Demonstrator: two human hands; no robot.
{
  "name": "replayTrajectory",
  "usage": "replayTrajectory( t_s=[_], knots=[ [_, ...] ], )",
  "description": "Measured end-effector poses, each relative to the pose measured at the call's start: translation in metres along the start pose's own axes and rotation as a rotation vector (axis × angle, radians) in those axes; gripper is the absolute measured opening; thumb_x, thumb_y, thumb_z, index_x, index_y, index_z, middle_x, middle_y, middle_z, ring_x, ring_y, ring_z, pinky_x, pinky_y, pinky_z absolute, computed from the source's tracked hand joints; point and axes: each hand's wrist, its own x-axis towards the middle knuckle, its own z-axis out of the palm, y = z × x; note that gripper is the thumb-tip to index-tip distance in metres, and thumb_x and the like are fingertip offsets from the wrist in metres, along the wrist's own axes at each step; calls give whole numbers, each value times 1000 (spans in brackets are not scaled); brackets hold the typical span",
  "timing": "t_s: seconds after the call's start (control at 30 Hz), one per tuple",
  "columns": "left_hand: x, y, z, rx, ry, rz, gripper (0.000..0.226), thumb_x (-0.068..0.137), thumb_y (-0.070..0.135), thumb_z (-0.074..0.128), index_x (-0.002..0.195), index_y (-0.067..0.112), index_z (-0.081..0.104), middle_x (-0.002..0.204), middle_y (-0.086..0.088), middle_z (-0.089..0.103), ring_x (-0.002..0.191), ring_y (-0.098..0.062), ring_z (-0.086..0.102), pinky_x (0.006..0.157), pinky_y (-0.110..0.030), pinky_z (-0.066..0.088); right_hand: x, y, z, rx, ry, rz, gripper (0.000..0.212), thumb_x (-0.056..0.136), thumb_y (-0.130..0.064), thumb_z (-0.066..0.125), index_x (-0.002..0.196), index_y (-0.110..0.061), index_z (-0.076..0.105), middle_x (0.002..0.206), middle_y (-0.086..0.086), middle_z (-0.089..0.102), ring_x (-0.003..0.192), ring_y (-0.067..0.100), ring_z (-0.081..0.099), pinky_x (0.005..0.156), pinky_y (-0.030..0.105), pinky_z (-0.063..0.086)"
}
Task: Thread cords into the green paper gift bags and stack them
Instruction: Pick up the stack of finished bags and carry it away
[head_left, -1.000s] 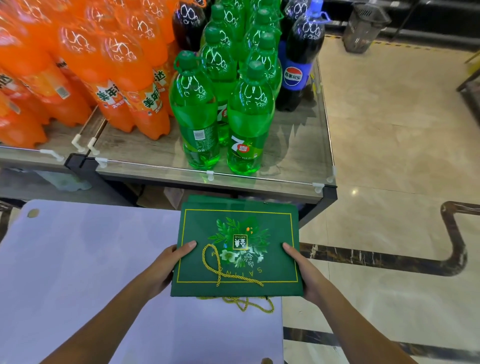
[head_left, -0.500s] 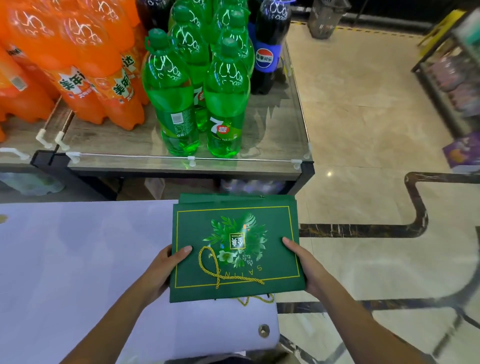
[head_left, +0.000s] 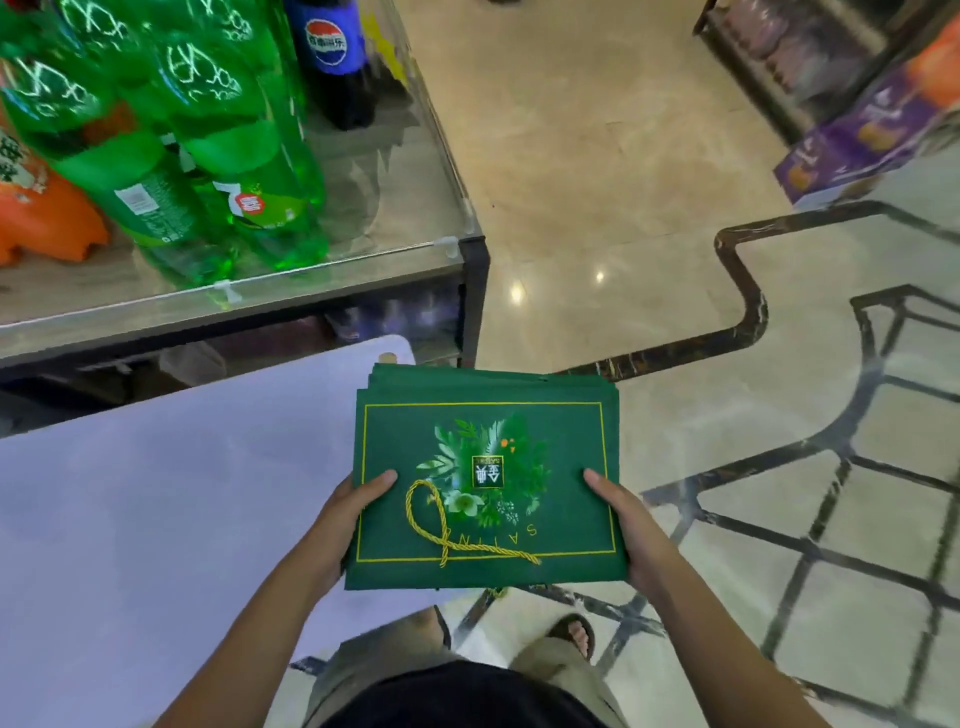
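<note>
Two hands fill the bottom of my feed, well apart, each gripping one short side of the load: the left hand (head_left: 358, 514) has its thumb laid on top of the left edge, and the right hand (head_left: 623, 525) mirrors it on the right edge, with the fingers of both hidden underneath. Below them I can see a sandalled foot (head_left: 574, 631) on the floor. Between the hands sits the stack of flat dark green paper gift bags (head_left: 488, 467), printed with a gold border and leaves. A twisted gold cord (head_left: 441, 525) lies looped on the top bag. The stack hangs over the right end of the white table (head_left: 156, 493); I cannot tell whether it touches the table. Further off stands a glass-edged wooden shelf (head_left: 260, 306) carrying green plastic soda bottles (head_left: 244, 156), an orange bottle (head_left: 41, 218) and a dark cola bottle with a blue label (head_left: 332, 57). Beyond, on the right, purple cartons (head_left: 857, 140) sit by the beige marble floor (head_left: 597, 182).
</note>
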Motion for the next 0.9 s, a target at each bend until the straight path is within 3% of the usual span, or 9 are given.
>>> replayTrajectory(
  t_s=[0.13, 0.2, 0.3, 0.4, 0.5, 0.57, 0.7, 0.8, 0.9],
  knots=[
    [1, -27, 80, 107, 5, 1, 69, 74, 51, 84, 129, 16, 63, 111, -9, 78, 98, -32, 76, 82, -44, 61, -27, 3, -75, 81, 49, -38, 58, 85, -41, 75, 133, -11, 64, 118, 18, 75, 106, 38, 74, 80, 46, 63],
    [1, -40, 120, 149, -7, 5, 87, 55, 64, 92, 124, 18, 65, 108, -8, 78, 94, -29, 77, 75, -40, 62, -40, 4, -116, 134, 66, -36, 54, 87, -38, 74, 132, -11, 64, 119, 19, 74, 107, 39, 73, 81, 48, 64],
    [7, -64, 175, 222, -10, -5, 111, 30, 73, 93, 123, 19, 66, 108, -9, 78, 96, -31, 76, 85, -47, 61, -57, 6, -178, 189, 82, -42, 55, 89, -36, 74, 135, -8, 63, 123, 20, 72, 111, 40, 71, 85, 48, 63],
    [12, -79, 228, 272, -28, -30, 95, 45, 65, 93, 123, 19, 67, 108, -10, 78, 99, -33, 75, 94, -54, 58, -70, 11, -234, 224, 108, -71, 66, 83, -41, 75, 138, -9, 60, 126, 19, 71, 114, 39, 70, 93, 50, 60],
    [19, -87, 276, 324, -56, -46, 68, 64, 50, 86, 120, 16, 67, 108, -12, 78, 96, -32, 75, 92, -51, 58, -79, 14, -279, 257, 138, -86, 61, 89, -41, 74, 139, -9, 60, 127, 19, 71, 116, 40, 69, 103, 55, 53],
    [29, -85, 302, 353, -87, -47, 76, 60, 55, 90, 120, 15, 67, 105, -12, 78, 92, -31, 76, 86, -46, 60, -81, 12, -299, 290, 153, -90, 59, 91, -41, 72, 139, -10, 59, 127, 18, 71, 116, 39, 69, 100, 53, 55],
    [63, -68, 347, 411, -158, -54, 112, 24, 74, 93, 118, 19, 68, 104, -9, 79, 92, -29, 77, 81, -41, 60, -74, -11, -327, 347, 195, -96, 54, 90, -40, 64, 135, -11, 63, 122, 16, 74, 110, 35, 72, 84, 43, 63],
    [94, -48, 378, 421, -193, -26, 114, 21, 75, 93, 116, 17, 69, 102, -8, 79, 87, -26, 78, 69, -34, 61, -56, -43, -341, 367, 209, -97, 52, 89, -40, 64, 133, -12, 64, 120, 15, 75, 107, 34, 74, 78, 41, 63],
    [135, -21, 406, 416, -210, -7, 115, 24, 73, 94, 121, 18, 67, 106, -7, 79, 93, -26, 77, 76, -37, 61, -27, -83, -354, 369, 236, -102, 55, 87, -41, 66, 135, -13, 63, 122, 15, 74, 109, 34, 73, 79, 42, 63]
  ],
)
